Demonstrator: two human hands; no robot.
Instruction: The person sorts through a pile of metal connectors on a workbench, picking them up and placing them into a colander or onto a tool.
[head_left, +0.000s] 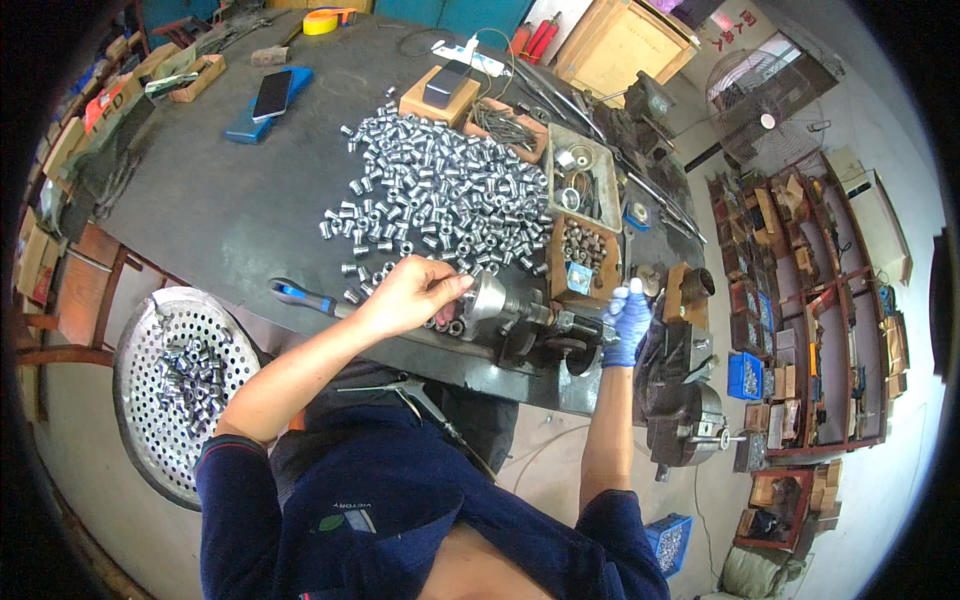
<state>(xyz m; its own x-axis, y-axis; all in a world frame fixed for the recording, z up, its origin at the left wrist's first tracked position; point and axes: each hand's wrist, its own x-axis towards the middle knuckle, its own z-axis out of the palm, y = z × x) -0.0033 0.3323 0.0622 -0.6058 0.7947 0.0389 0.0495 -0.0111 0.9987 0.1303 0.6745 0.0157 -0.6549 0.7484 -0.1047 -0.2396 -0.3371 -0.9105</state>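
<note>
My bare left hand (412, 297) is at the front face of a round metal chuck (487, 300) on a small bench machine. Its thumb and fingers are pinched together; what they hold, if anything, is hidden. My right hand (628, 322), in a blue glove with pale fingertips, is closed at the machine's right end, beside a dark metal shaft (568, 322). What lies inside its grip cannot be made out. Just beyond the left hand, a large heap of shiny metal bushings (450, 185) spreads over the dark table (190, 190).
A perforated round metal tray (135, 400) with several bushings stands at left. By the table's front edge lies a blue-and-black handled tool (302, 297). A carton of small parts (583, 258) and a grey bin (590, 170) sit beyond the machine. A vise (690, 420) is at right.
</note>
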